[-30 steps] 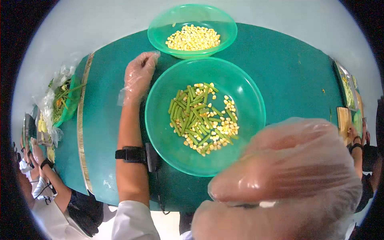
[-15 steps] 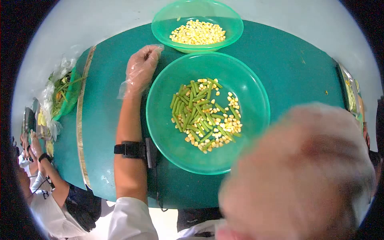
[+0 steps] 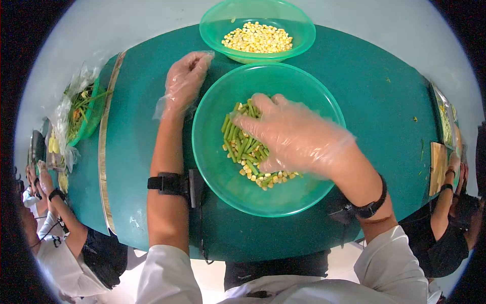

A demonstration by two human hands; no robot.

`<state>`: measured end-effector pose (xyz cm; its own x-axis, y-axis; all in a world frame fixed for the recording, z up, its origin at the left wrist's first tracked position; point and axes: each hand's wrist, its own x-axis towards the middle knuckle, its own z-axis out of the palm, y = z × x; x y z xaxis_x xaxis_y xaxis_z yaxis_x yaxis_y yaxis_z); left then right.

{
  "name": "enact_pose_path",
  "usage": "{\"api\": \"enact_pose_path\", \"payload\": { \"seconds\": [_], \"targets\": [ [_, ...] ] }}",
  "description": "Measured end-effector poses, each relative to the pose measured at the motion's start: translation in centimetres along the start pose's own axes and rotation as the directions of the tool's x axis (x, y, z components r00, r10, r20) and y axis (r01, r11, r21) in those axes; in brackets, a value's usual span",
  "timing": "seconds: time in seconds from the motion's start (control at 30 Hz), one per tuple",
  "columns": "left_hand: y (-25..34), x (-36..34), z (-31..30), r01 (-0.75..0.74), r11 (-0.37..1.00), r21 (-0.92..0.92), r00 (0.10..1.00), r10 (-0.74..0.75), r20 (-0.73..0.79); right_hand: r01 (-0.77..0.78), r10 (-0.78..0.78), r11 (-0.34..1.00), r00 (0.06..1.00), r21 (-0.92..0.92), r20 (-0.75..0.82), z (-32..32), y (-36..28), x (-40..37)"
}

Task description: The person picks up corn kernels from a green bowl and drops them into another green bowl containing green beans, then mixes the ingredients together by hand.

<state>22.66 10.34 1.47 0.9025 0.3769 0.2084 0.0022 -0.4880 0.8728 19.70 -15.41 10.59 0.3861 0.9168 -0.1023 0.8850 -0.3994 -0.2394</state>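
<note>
A large green bowl [image 3: 217, 167] sits on the teal table [image 3: 364, 81] in front of me, holding cut green beans [image 3: 238, 139] mixed with corn kernels [image 3: 268, 178]. My right hand [image 3: 291, 134], in a clear plastic glove, lies inside this bowl with its fingers spread over the beans and corn. My left hand [image 3: 185, 81], also gloved, rests on the table just left of the bowl's rim, fingers loosely curled, holding nothing. A smaller green bowl [image 3: 212, 25] of corn kernels [image 3: 258, 38] stands behind the large one.
At the far left a green bowl [image 3: 86, 121] of vegetable scraps sits in a plastic bag. Other people's arms show at the lower left [image 3: 61, 213] and at the right edge [image 3: 448, 192], near a wooden board [image 3: 436, 159].
My right hand, which was close to the camera and blurred, has dropped into the large bowl onto the beans and corn. My left hand has barely moved.
</note>
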Motion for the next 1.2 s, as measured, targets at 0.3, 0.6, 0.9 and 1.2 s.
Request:
{"api": "enact_pose_path", "payload": {
  "seconds": [0.3,0.6,0.9,1.2],
  "targets": [
    [-0.1,0.0,0.2,0.021,0.999,-0.025,1.0,-0.021,0.003,0.02,-0.046,0.989,0.982,0.143,0.181,1.5,0.0,0.0],
    [-0.3,0.1,0.1,-0.019,1.0,0.022,1.0,0.019,-0.002,0.042,-0.035,0.993,0.997,0.109,-0.062,-3.0,3.1,-1.5],
    [-0.5,0.1,0.1,-0.023,1.0,0.003,1.0,0.023,-0.003,0.037,-0.041,0.999,0.969,-0.02,-0.243,-3.4,3.4,-2.3],
    [-0.3,0.1,0.0,-0.034,0.999,0.004,0.999,0.034,0.001,0.138,-0.107,0.984,0.964,0.112,-0.242,-1.4,2.0,-1.9]
  ]
}}
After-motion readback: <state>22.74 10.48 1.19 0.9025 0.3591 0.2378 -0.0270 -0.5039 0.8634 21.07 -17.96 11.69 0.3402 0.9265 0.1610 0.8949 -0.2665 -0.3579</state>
